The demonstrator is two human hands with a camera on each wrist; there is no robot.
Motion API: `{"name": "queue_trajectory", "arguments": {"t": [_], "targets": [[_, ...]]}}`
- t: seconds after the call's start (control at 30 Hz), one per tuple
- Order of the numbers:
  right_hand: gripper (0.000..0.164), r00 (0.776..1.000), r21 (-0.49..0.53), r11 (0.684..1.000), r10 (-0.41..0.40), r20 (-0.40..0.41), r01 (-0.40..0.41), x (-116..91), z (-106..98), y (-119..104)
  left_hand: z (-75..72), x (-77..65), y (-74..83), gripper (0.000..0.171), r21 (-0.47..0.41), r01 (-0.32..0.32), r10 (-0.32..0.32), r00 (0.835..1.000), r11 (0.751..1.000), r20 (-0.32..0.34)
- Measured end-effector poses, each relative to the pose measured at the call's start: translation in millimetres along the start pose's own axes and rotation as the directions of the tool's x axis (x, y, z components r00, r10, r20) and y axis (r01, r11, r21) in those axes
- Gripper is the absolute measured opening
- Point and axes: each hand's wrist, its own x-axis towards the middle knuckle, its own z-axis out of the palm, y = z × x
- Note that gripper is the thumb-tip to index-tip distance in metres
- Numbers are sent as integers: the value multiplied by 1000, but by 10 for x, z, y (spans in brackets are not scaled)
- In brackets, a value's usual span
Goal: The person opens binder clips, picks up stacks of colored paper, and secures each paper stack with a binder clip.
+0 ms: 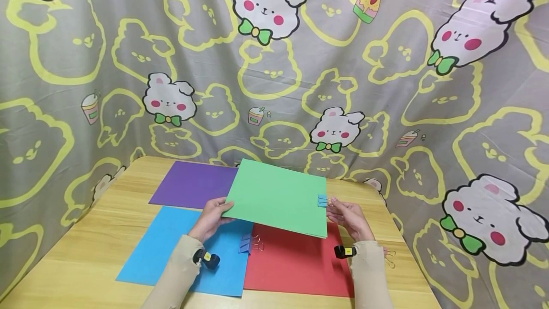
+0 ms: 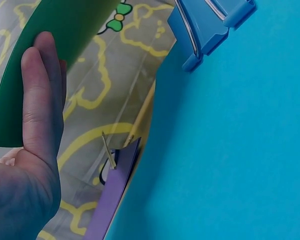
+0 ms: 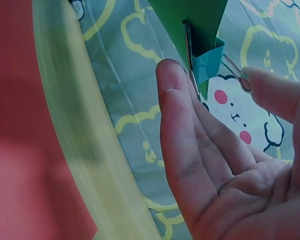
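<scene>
Green paper sheets (image 1: 274, 197), at least two layers at the near edge, are held up and tilted above the table. My left hand (image 1: 210, 218) grips their left edge, thumb on top and fingers underneath. On their right edge sits a light-blue binder clip (image 1: 322, 200). My right hand (image 1: 351, 219) pinches that clip by its wire handles. In the right wrist view, the thumb (image 3: 272, 92) touches one handle and the fingers lie against the other, with the clip body (image 3: 208, 61) still biting the green sheets.
Below lie blue paper (image 1: 150, 252) with a blue binder clip (image 1: 245, 243) on its right edge, and red paper (image 1: 296, 268) beside it. Purple paper (image 1: 193, 185) lies behind on the wooden table (image 1: 77, 247). Wire handles (image 1: 390, 257) show beside the right sleeve. A patterned curtain (image 1: 274, 89) surrounds the table.
</scene>
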Motion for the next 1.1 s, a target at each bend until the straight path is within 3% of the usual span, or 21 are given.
{"name": "queue_trajectory", "arguments": {"t": [0.63,1.1], "targets": [[48,1000,43,999,24,8,-24,-11,-16,-14,12,1,0,51,-19,-5,5,1000,1000,1],[53,1000,26,1000,17,7,-17,2,-18,-8,18,12,-18,51,-32,-6,6,1000,999,-7]]}}
